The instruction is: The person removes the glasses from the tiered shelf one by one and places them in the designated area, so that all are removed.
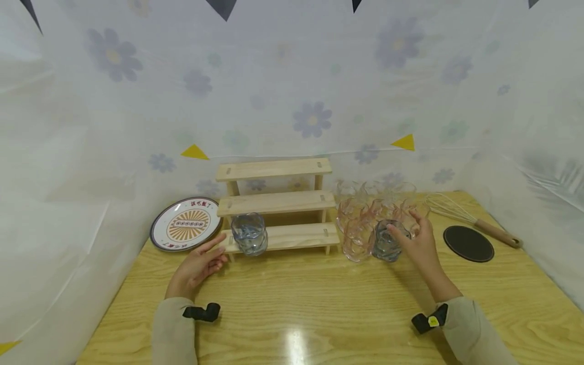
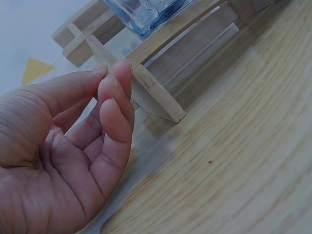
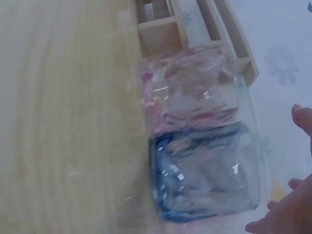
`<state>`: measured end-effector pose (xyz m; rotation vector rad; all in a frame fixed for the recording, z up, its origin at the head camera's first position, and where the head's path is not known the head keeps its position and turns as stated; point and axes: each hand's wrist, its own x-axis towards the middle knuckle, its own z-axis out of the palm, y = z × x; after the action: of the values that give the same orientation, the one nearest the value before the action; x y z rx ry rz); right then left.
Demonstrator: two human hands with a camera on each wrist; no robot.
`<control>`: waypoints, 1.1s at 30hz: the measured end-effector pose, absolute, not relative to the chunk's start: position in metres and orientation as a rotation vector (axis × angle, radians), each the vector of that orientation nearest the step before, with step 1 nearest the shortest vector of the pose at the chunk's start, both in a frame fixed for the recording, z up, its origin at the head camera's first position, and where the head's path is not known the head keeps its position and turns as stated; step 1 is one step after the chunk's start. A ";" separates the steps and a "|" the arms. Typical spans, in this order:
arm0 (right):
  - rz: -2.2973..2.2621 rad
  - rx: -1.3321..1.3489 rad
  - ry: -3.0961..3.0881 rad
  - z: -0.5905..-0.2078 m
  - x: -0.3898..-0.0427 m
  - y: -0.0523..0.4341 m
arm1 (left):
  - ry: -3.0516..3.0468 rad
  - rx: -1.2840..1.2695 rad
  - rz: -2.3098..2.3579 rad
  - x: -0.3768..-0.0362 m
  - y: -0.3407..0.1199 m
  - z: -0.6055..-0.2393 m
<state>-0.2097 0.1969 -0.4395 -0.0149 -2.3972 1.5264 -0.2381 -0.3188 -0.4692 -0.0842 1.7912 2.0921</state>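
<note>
- The round plate (image 1: pixel 186 224) leaning at the back left of the table bears a short line of red Chinese characters along its upper rim, too small to read.
- No other writing shows.

left hand (image 1: pixel 197 266): fingers relaxed, empty | right hand (image 1: pixel 422 245): fingers spread, reaching

Head view: high, facing forward-down, wide over wooden step rack (image 1: pixel 277 208). Left wrist view: close, low, at rack's left foot (image 2: pixel 161 100). Right wrist view: close, beside rack's right end (image 3: pixel 195 24). Rack shared by all.
</note>
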 end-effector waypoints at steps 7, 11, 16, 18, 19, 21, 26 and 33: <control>1.585 0.065 -2.313 -0.420 -0.216 0.171 | 1.795 -0.099 2.095 -0.237 -0.321 -0.470; 1.603 0.170 -2.326 -0.415 -0.221 0.147 | 1.792 -0.120 2.098 -0.237 -0.320 -0.469; 1.703 0.299 -2.294 -0.412 -0.224 0.110 | 1.785 -0.117 2.098 -0.235 -0.320 -0.468; 1.708 0.341 -2.293 -0.412 -0.225 0.095 | 1.784 -0.106 2.098 -0.235 -0.320 -0.468; 1.718 0.359 -2.305 -0.412 -0.225 0.087 | 1.783 -0.101 2.097 -0.235 -0.321 -0.468; 1.736 0.403 -2.314 -0.412 -0.226 0.073 | 1.782 -0.090 2.095 -0.235 -0.321 -0.468; 1.809 0.487 -2.300 -0.413 -0.229 0.042 | 1.803 -0.092 2.083 -0.236 -0.319 -0.467; 1.858 0.532 -2.315 -0.412 -0.233 0.004 | 1.820 -0.094 2.087 -0.236 -0.317 -0.465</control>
<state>-0.2325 0.0040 -0.4122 0.5323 -2.3153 1.8578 -0.2358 -0.3174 -0.4651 -0.0939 1.8203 2.0869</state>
